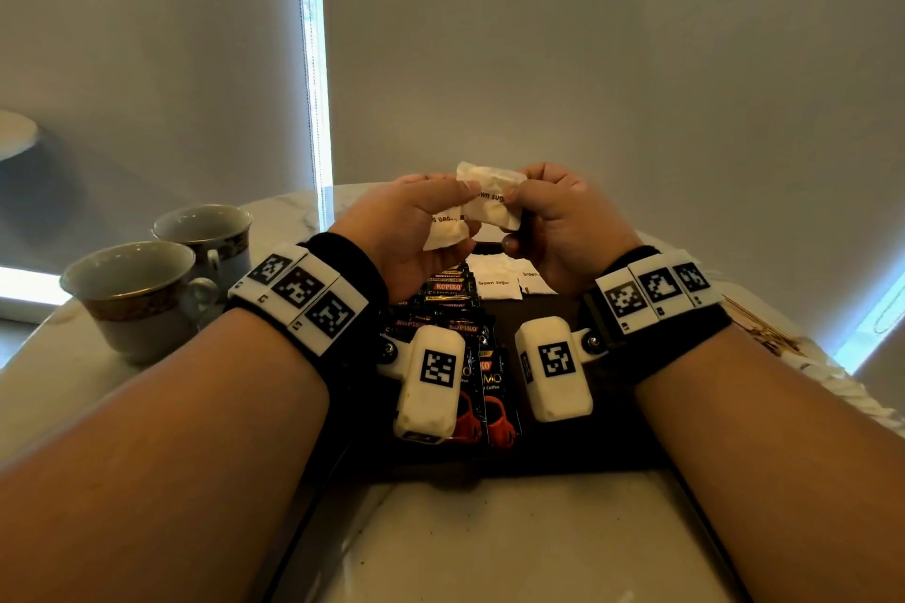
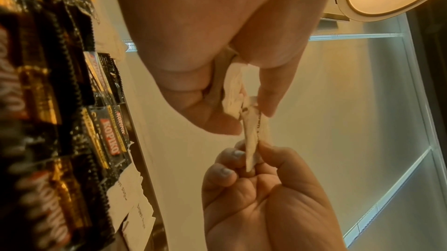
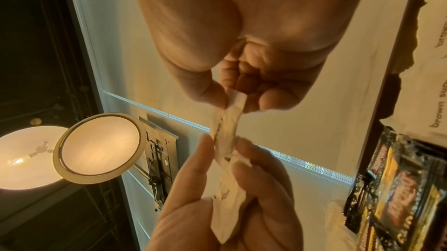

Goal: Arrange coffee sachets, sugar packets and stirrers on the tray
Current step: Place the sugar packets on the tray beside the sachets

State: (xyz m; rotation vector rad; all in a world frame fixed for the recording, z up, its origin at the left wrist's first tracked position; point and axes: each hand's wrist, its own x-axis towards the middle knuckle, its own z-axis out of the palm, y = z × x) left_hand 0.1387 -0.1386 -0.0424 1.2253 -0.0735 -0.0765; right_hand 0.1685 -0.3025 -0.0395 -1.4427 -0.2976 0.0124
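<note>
Both hands are raised above a dark tray point(image 1: 607, 446). My left hand point(image 1: 460, 211) grips a white brown-sugar packet point(image 1: 443, 230) in its curled fingers. A second sugar packet point(image 1: 489, 196) overlaps the first, and my right hand point(image 1: 514, 201) pinches its right end between thumb and fingers. In the left wrist view the left hand point(image 2: 241, 106) and right hand point(image 2: 251, 155) hold the packets point(image 2: 254, 130) edge-on. On the tray lie black Kopiko coffee sachets point(image 1: 448, 289) in rows and more sugar packets point(image 1: 494, 282) beyond them. Thin stirrer-like sticks point(image 1: 759, 333) lie right of the tray.
Two empty teacups point(image 1: 132, 294) point(image 1: 210, 235) stand on the pale table point(image 1: 489, 544) left of the tray. White paper items point(image 1: 832, 387) lie at the table's right edge. A plain wall and window blinds rise close behind the table.
</note>
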